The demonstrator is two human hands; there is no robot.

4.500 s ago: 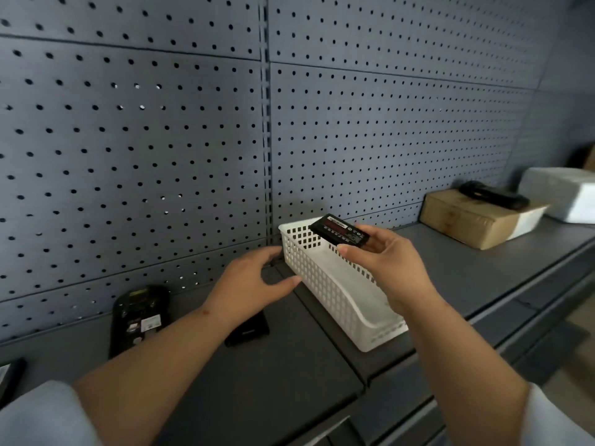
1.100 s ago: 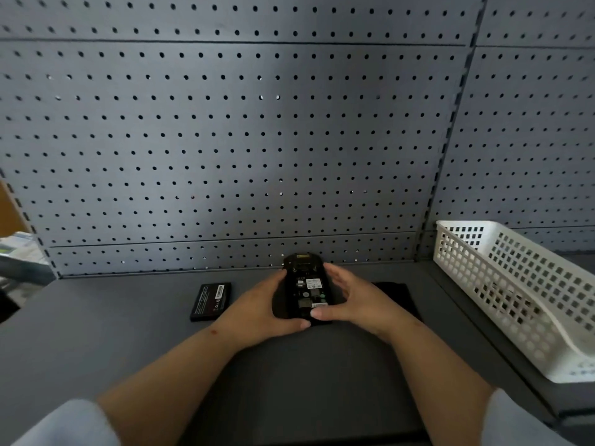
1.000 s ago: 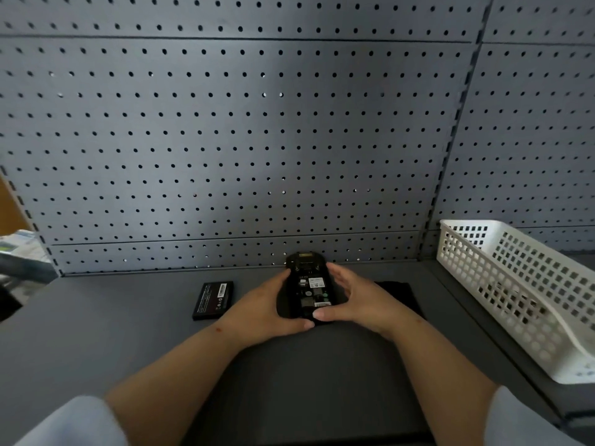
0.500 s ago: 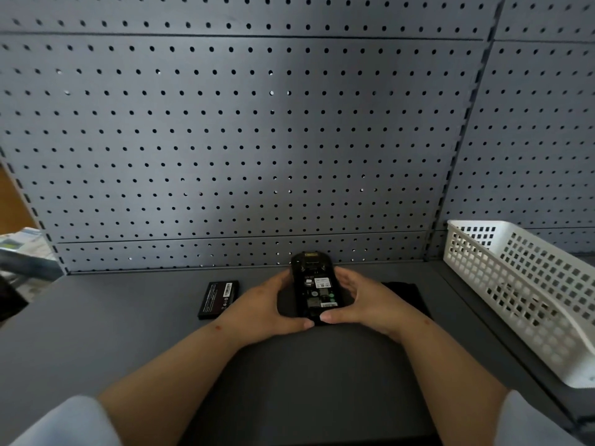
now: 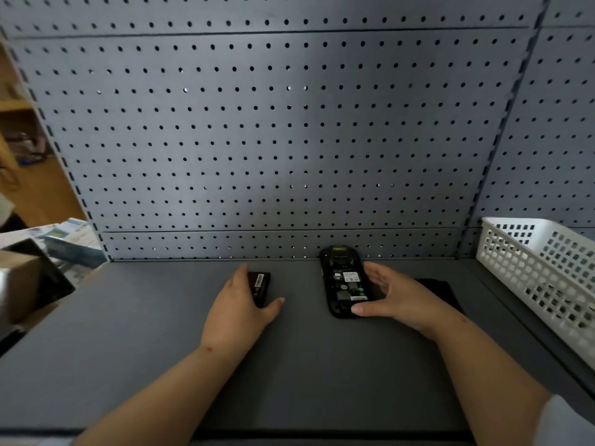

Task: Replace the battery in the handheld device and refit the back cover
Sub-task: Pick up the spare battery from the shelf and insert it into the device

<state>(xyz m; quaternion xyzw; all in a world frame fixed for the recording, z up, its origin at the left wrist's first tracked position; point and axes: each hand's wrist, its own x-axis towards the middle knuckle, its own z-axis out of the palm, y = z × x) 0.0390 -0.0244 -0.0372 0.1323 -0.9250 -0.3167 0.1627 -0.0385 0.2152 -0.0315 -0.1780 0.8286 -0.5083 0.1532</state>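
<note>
Gone from the handheld device: left hand, now curled round the battery lying on the worktop to its left. Beside the open-backed device, right hand, fingers steadying its edge; probably about to load battery, cover unfitted.

Black battery, black device — white lattice basket.

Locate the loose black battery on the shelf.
In the head view, the flat black rectangular battery lies left of the open black handheld device, under the left hand.
</note>
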